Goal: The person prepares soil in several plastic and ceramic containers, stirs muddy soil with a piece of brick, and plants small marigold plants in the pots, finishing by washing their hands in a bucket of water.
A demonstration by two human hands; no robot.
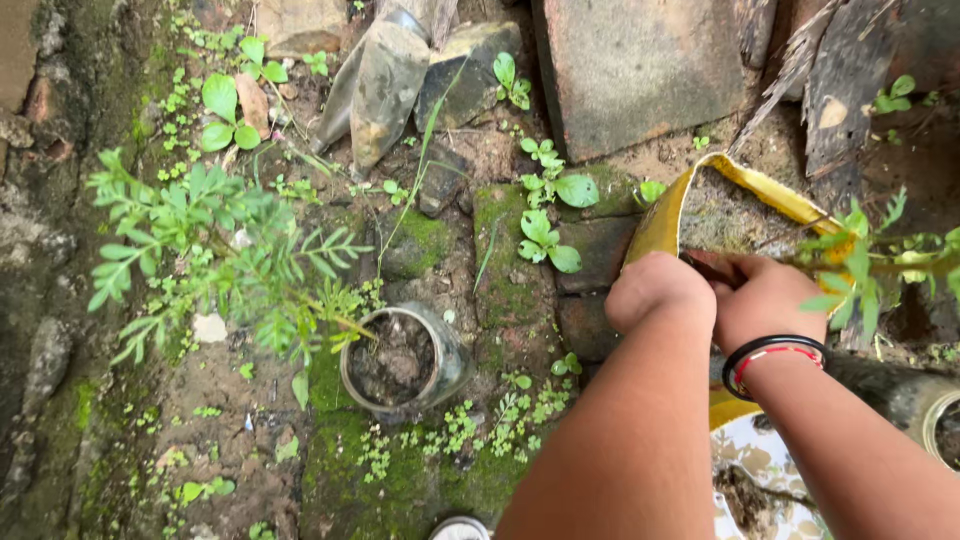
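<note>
From my feed, both hands sat right of centre at the yellow bag (700, 185) of soil. The left hand (655, 288) was curled into a fist on its rim, and the right hand (765, 298), with bangles on the wrist, pinched the stem of a leafy seedling (865, 262) stretching toward the right edge. A soil-filled jar (400, 362) with its own plant stood lower centre on mossy bricks (510, 280).

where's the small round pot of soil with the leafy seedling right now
In the head view, the small round pot of dark soil stands lower centre on mossy bricks, left of both hands, which are at the yellow soil-filled bag.
</note>
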